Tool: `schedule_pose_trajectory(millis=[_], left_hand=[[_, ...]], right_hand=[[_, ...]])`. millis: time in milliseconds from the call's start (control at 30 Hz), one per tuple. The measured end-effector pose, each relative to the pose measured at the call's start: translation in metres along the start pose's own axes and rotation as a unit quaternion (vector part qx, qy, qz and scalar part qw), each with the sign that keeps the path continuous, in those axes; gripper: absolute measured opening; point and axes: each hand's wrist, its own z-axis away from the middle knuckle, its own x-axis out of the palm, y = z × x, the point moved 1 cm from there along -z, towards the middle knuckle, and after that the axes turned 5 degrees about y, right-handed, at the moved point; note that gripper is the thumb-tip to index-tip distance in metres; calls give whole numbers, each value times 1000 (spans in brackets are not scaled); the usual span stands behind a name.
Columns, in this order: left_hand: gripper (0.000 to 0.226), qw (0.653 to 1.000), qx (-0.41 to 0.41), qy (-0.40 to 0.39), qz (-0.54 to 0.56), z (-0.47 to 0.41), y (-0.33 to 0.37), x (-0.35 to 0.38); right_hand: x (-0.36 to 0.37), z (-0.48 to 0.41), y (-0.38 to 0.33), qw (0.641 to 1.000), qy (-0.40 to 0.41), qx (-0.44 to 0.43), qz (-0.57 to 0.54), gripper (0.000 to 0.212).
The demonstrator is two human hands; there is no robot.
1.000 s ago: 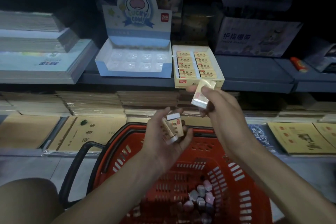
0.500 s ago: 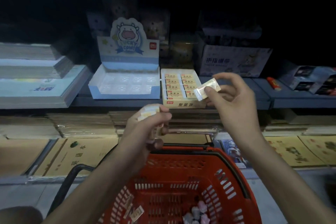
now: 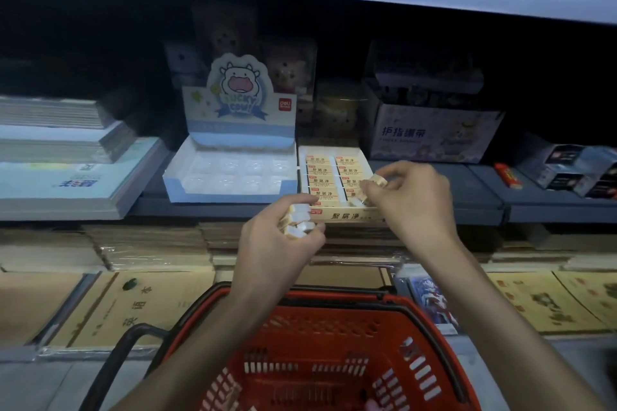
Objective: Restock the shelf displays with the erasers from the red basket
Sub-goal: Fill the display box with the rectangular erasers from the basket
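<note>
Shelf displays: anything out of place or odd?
The blue cow display tray has every moulded slot unfilled, beside the nearly full yellow eraser box. A small red item lies loose on the shelf further right. Nothing looks spilled.

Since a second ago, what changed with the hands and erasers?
The right hand carried its single eraser forward from over the red basket to the yellow eraser box. The left hand rose to the box's front edge, keeping its grip on several erasers. The cow display tray and basket stayed put.
</note>
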Motion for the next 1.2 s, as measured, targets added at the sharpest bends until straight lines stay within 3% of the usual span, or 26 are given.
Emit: schedule_pose_trajectory(millis=[133, 367, 600, 700, 1000, 1100, 1200], left_hand=[[24, 1000, -5, 10, 8, -6, 1, 2], [19, 1000, -9, 16, 25, -10, 0, 8], [19, 999, -8, 35, 10, -10, -2, 12], [18, 999, -12, 40, 12, -10, -1, 13], [26, 995, -48, 11, 84, -2, 14, 3], [29, 982, -80, -31, 166, 4, 20, -2], [29, 976, -82, -84, 183, 11, 22, -6]], right_hand=[[5, -1, -2, 999, -24, -4, 37, 32], [9, 16, -6, 989, 14, -84, 120, 38], [12, 35, 5, 932, 58, -228, 274, 44], [14, 41, 8, 923, 46, -261, 279, 40], [3, 42, 9, 957, 8, -220, 187, 34], [-6, 45, 0, 991, 4, -137, 2, 21], [-15, 52, -13, 975, -95, -50, -196, 16]])
